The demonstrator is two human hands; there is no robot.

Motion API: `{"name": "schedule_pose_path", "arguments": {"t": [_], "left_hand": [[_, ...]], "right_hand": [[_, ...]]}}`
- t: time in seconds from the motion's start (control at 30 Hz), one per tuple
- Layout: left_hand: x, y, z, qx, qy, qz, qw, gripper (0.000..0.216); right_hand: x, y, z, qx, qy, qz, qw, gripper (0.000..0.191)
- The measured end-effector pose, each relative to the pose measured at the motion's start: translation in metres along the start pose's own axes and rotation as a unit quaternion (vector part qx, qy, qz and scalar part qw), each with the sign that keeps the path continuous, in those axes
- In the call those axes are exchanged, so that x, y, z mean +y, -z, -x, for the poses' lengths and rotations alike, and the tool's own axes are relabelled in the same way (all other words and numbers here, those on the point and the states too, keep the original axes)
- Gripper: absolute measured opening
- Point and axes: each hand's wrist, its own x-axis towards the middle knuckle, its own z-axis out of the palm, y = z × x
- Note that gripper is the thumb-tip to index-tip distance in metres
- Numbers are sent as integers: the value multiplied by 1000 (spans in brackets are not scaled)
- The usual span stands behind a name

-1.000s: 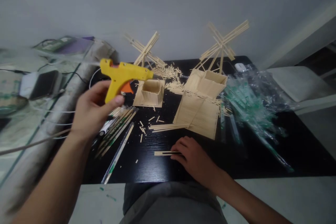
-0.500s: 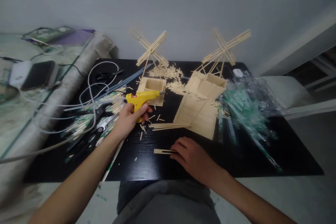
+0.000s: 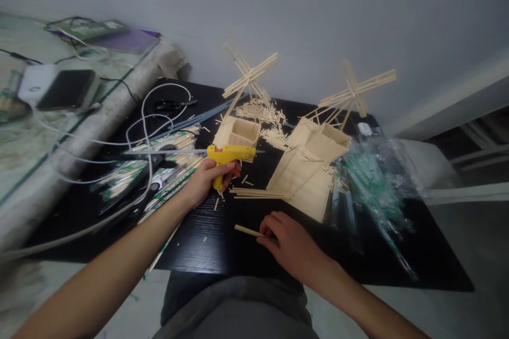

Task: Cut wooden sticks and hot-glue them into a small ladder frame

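My left hand (image 3: 204, 183) is wrapped around the grip of a yellow glue gun (image 3: 230, 156), held low over the black table (image 3: 246, 254) with its nozzle pointing right. My right hand (image 3: 290, 243) rests on the table nearer to me, fingers curled on the end of a short flat piece of glued wooden sticks (image 3: 248, 231). Just beyond the gun lies a loose bundle of long sticks (image 3: 258, 192). Behind it stand a small open stick box (image 3: 238, 133) and a larger stick house (image 3: 312, 167).
Two stick windmill crosses (image 3: 248, 74) (image 3: 356, 90) rise at the back. Scissors, packaged sticks (image 3: 163, 169) and white cables (image 3: 147, 116) clutter the left. A heap of clear and green wrappers (image 3: 374, 175) covers the right. Loose stick offcuts (image 3: 260, 111) lie at the back.
My left hand brought the glue gun down from high on the left to just above the table near the stick bundle. My right hand stayed on the stick piece, which turned slightly.
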Motion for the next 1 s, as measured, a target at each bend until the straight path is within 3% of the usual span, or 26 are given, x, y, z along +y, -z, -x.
{"name": "schedule_pose_path", "arguments": {"t": [0.1,0.17,0.27,0.43,0.6,0.8,0.9,1.0], "left_hand": [[2,2,-1,1,0,17,1000,38],[3,2,-2,2,0,27,1000,38],[5,3,-1,1,1,38,999,37],[3,5,1,10,-4,49,999,38],[-2,8,4,11,0,54,998,43],[-1,12,9,8,-20,32,999,42],[-2,20,10,14,-17,0,1000,42],[-1,24,10,29,-34,-22,999,37]], "right_hand": [[-6,18,-4,-35,-11,-104,994,16],[-8,29,-11,-72,-25,-231,970,13],[-4,34,-28,-127,-46,-442,887,22],[11,13,-55,-208,-71,-633,742,37],[23,-10,-62,-253,-119,-735,618,28],[31,-11,-61,-262,-142,-807,510,14],[34,-6,-62,-266,-157,-826,471,15],[35,-3,-63,-267,-164,-833,455,21]]}}
